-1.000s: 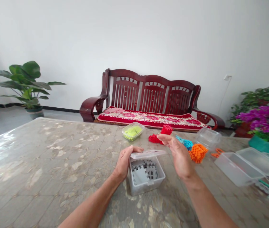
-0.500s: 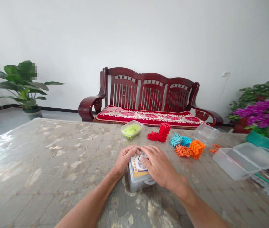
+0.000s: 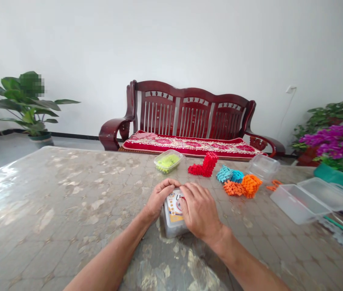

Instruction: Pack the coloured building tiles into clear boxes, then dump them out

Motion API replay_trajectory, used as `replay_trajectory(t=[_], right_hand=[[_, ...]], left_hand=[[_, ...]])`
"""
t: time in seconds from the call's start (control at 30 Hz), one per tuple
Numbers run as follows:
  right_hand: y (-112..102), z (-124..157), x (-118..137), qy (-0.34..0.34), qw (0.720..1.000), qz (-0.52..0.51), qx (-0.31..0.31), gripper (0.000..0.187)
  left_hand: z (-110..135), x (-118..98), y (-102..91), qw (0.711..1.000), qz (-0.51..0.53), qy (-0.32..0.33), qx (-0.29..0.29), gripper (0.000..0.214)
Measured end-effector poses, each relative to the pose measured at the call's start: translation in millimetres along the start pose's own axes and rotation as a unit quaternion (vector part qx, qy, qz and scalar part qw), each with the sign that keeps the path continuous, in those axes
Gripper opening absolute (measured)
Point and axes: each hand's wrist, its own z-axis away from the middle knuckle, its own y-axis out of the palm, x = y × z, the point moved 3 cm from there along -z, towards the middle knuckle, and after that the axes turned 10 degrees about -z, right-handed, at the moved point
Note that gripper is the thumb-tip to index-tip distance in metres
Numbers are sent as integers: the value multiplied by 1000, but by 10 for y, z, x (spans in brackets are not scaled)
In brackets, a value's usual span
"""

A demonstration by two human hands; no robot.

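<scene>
A small clear plastic box [image 3: 171,220] with a labelled lid stands on the marble-patterned table [image 3: 68,210] in front of me. My left hand [image 3: 159,198] is curled round its left and far edge. My right hand [image 3: 198,212] lies flat on the lid, fingers together, covering most of it. Beyond the box sit a red block piece [image 3: 204,166], a blue block piece [image 3: 229,175] and an orange block piece [image 3: 244,186].
A small tub of yellow-green pieces [image 3: 168,161] stands farther back. An empty clear tub [image 3: 264,166] and an open clear case [image 3: 311,200] lie at the right. A red wooden bench [image 3: 189,125] and potted plants stand beyond the table.
The box lid, open a second ago, has been shut. My right hand came down from above the red piece onto the lid and now presses it; my left hand stayed on the box.
</scene>
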Motion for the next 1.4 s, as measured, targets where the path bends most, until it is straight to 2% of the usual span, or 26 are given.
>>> replay_trajectory(t=[0.2, 0.33, 0.47, 0.53, 0.63, 0.73, 0.83, 0.9, 0.97, 1.13, 1.4], right_hand=[[3, 15, 17, -4, 999, 50, -10, 34], [-8, -8, 16, 3, 998, 56, -11, 32], [-18, -23, -2, 22, 999, 42, -15, 30], [-14, -25, -14, 28, 999, 31, -17, 29], [3, -29, -51, 37, 999, 9, -24, 30], [34, -41, -135, 34, 999, -34, -18, 35], [69, -57, -248, 12, 996, -86, 19, 41], [82, -63, -302, -12, 993, -108, 48, 44], [80, -63, -321, -30, 992, -111, 59, 46], [63, -44, -234, -44, 998, -50, 20, 39], [104, -10, -187, -2, 999, -10, -35, 37]], left_hand=[[12, -1, 1, 1000, -12, 1, 0, 30], [26, -40, 8, 1000, -22, -17, 0, 41], [26, -121, 20, 987, -157, -2, -16, 38], [46, -155, 29, 963, -265, 31, -44, 31], [152, -172, 72, 903, -411, 105, -63, 33], [323, -155, 102, 849, -499, 157, -76, 38], [463, -125, 108, 818, -548, 160, -73, 45], [509, -102, 115, 816, -555, 149, -54, 48], [526, -81, 124, 827, -544, 133, -38, 49], [525, -67, 155, 842, -524, 128, -22, 48], [364, -85, 124, 833, -532, 150, 24, 54]])
